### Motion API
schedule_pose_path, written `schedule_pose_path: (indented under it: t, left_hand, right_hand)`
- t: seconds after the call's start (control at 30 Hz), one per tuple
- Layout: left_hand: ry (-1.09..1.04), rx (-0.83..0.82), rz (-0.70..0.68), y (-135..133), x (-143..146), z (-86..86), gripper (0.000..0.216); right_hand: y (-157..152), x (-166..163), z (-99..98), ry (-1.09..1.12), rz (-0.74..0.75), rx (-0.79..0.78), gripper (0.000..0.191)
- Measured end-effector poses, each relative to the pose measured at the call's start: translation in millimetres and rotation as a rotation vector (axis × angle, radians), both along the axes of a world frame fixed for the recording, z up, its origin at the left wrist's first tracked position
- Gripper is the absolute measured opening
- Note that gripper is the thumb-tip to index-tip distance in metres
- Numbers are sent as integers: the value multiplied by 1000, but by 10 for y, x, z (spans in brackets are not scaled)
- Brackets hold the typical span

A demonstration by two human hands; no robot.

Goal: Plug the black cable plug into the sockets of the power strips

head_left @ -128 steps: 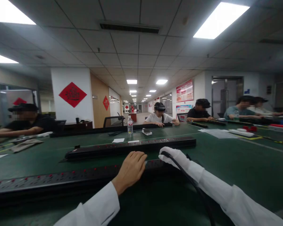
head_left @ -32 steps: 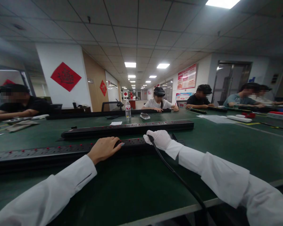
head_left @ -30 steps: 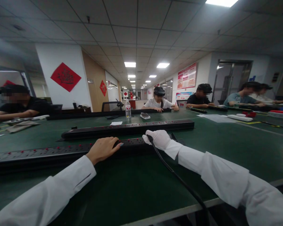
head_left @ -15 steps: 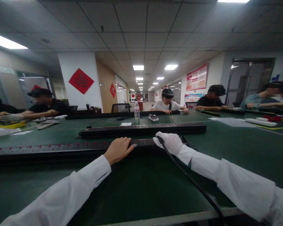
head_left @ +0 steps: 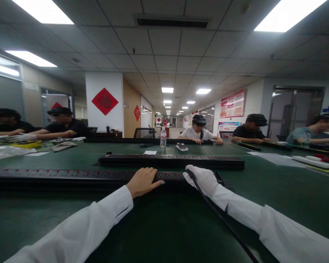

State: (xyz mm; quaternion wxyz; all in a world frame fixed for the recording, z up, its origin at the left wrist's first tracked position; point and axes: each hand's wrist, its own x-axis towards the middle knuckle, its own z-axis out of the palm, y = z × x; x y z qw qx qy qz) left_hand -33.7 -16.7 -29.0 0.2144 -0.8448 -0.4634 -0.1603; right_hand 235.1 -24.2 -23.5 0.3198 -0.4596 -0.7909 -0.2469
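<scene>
A long black power strip (head_left: 57,175) with red switches lies across the green table (head_left: 159,226) in front of me. My bare left hand (head_left: 143,180) rests flat on its top, fingers stretched out to the right. My right hand (head_left: 201,178), in a white glove, is closed over the strip's right end, where a black cable (head_left: 222,223) runs from under the glove back toward me. Both arms wear white sleeves.
A second black power strip (head_left: 171,161) lies parallel just behind the first. Farther back stand a water bottle (head_left: 163,138), a small device (head_left: 182,147) and a paper slip (head_left: 150,152). Several people sit round the table's far and side edges with their own strips.
The view has tilted and swung a little, so the strips sit lower and more to the right. My hands stay on the strip, the left one slid slightly right.
</scene>
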Motion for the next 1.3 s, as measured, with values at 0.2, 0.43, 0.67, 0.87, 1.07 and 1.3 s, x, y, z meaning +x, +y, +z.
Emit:
schedule_pose_path:
  t: [0.2,0.43,0.67,0.87,1.07,1.3]
  left_hand:
    - [13,17,-2,-20,-2,4,62]
    - [-38,41,1,-77,25,-54,60]
    - [-37,-10,58,-77,72,-40,58]
    - [-20,12,95,-67,81,-24,62]
    - [-14,23,27,-83,35,-18,59]
    - [-11,-29,36,-7,8,-8,62]
  right_hand:
    - [-45,8,-23,18,14,54,28]
    - [-128,16,-54,25,9,90,23]
    - [-206,-27,-18,109,25,148,21]
    - [-191,-16,-41,110,47,127,24]
    - [-114,7,-53,61,20,91,25]
    - [-14,4,55,-52,3,-15,26]
